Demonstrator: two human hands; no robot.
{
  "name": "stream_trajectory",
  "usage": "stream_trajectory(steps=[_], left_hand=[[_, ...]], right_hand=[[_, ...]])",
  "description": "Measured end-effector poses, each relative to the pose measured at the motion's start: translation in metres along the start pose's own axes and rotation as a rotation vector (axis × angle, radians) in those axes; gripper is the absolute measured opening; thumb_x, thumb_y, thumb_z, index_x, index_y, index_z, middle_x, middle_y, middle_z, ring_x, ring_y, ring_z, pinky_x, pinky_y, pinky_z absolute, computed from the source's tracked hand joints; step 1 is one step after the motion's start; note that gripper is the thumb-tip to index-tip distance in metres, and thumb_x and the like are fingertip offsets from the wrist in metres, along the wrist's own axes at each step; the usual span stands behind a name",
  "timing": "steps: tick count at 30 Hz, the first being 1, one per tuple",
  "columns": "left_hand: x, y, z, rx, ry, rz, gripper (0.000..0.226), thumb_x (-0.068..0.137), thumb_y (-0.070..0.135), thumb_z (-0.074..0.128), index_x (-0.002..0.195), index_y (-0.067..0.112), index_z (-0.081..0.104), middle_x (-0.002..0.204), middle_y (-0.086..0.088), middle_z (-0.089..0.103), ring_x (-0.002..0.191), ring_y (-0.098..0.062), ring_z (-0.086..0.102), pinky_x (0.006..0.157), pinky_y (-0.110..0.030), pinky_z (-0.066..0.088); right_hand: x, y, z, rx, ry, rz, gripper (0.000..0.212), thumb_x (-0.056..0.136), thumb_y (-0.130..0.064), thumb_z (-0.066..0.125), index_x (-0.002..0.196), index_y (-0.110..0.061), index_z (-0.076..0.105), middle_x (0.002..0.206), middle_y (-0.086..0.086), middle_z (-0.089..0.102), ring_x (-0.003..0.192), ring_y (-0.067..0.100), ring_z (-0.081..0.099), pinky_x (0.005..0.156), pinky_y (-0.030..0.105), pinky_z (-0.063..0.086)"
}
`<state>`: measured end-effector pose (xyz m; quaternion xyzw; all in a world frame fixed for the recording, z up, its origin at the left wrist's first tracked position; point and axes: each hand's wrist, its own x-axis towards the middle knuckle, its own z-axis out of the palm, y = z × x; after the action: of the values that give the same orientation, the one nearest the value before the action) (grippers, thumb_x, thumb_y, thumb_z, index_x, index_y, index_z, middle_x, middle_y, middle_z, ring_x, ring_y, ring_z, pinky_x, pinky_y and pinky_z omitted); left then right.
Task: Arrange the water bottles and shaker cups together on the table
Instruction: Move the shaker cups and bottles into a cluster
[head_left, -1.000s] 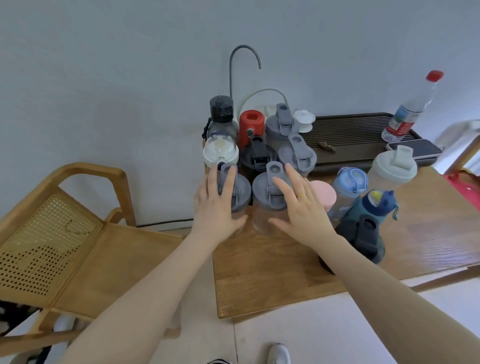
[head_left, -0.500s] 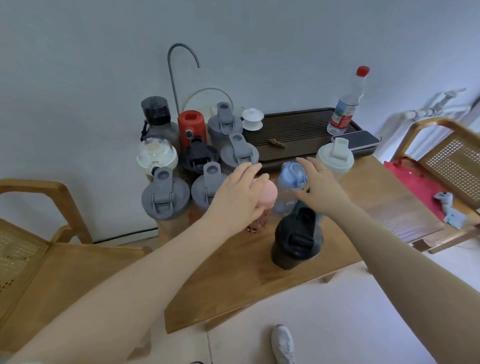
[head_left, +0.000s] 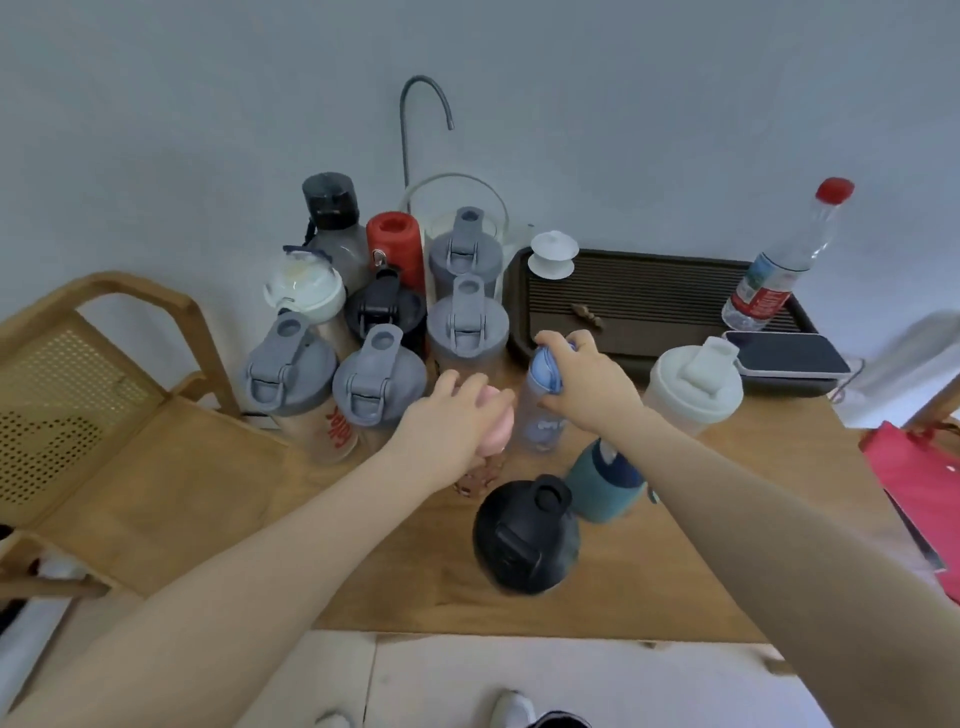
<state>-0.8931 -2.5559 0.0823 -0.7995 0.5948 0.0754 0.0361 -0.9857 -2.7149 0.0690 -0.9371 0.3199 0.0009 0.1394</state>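
Several grey-lidded shaker cups (head_left: 379, 384) and bottles stand packed at the back left of the wooden table (head_left: 426, 582). My left hand (head_left: 452, 421) is closed over the pink lid of a clear bottle (head_left: 496, 431). Just to its right, my right hand (head_left: 587, 384) grips the blue-lidded clear bottle (head_left: 543, 415) by its top. In front stand a black shaker (head_left: 524, 540) and a teal bottle (head_left: 605, 483). A white shaker cup (head_left: 693, 389) stands apart to the right.
A dark tea tray (head_left: 649, 306) at the back right carries a red-capped plastic bottle (head_left: 779, 265), a white lidded cup (head_left: 553, 254) and a phone (head_left: 789, 353). A wooden rattan chair (head_left: 78, 395) stands left of the table. A red bag (head_left: 919, 478) lies at the right.
Both hands left the two front grey shakers and moved right. My left hand came onto the pink-lidded bottle and my right onto the blue-lidded bottle.
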Motion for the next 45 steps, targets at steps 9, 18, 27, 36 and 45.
stream_trajectory(steps=[9, 18, 27, 36, 45], left_hand=[[-0.004, 0.013, 0.005, 0.001, 0.047, -0.092, 0.073, 0.084, 0.014, 0.059, 0.142, 0.026, 0.016, 0.15, -0.003, 0.018, 0.134, -0.031, 0.018, 0.086, -0.036, 0.048], [0.004, 0.013, -0.001, -0.125, -0.042, -0.151, 0.08, 0.076, 0.039, 0.067, 0.141, 0.028, 0.021, 0.144, -0.002, 0.03, 0.122, -0.031, 0.036, 0.09, -0.042, 0.045], [0.032, 0.05, -0.018, -0.321, -0.169, -0.028, 0.07, 0.071, 0.046, 0.069, 0.13, 0.027, 0.035, 0.125, -0.003, 0.045, 0.113, -0.026, 0.048, 0.091, -0.042, 0.045], [0.059, 0.105, -0.016, -0.407, -0.228, 0.142, 0.073, 0.073, 0.045, 0.068, 0.132, 0.03, 0.029, 0.132, -0.001, 0.034, 0.113, -0.024, 0.047, 0.084, -0.034, 0.045], [0.059, 0.097, -0.025, -0.505, -0.222, 0.109, 0.076, 0.084, 0.048, 0.056, 0.144, 0.028, 0.014, 0.15, -0.001, 0.03, 0.123, -0.02, 0.046, 0.103, -0.04, 0.04]], right_hand=[[0.03, -0.002, 0.006, 0.005, 0.044, -0.146, 0.066, 0.083, -0.02, 0.064, 0.139, -0.024, 0.028, 0.137, 0.014, 0.034, 0.101, 0.037, 0.055, 0.078, 0.041, 0.049], [-0.028, 0.041, -0.014, 0.16, -0.058, -0.142, 0.081, 0.082, -0.048, 0.062, 0.145, -0.016, 0.023, 0.147, 0.011, 0.035, 0.131, 0.031, 0.039, 0.103, 0.042, 0.04], [-0.079, 0.062, -0.006, -0.245, -0.278, -0.133, 0.057, 0.08, -0.024, 0.066, 0.129, -0.024, 0.036, 0.131, 0.008, 0.04, 0.105, 0.032, 0.055, 0.08, 0.038, 0.054], [-0.115, 0.109, -0.02, -0.282, -0.337, 0.044, 0.058, 0.079, -0.022, 0.068, 0.128, -0.029, 0.037, 0.131, 0.004, 0.041, 0.109, 0.027, 0.052, 0.081, 0.035, 0.052], [-0.082, 0.121, -0.045, 0.169, 0.33, 0.173, 0.056, 0.079, -0.04, 0.066, 0.126, -0.016, 0.048, 0.135, 0.008, 0.046, 0.122, 0.029, 0.044, 0.096, 0.041, 0.041]])
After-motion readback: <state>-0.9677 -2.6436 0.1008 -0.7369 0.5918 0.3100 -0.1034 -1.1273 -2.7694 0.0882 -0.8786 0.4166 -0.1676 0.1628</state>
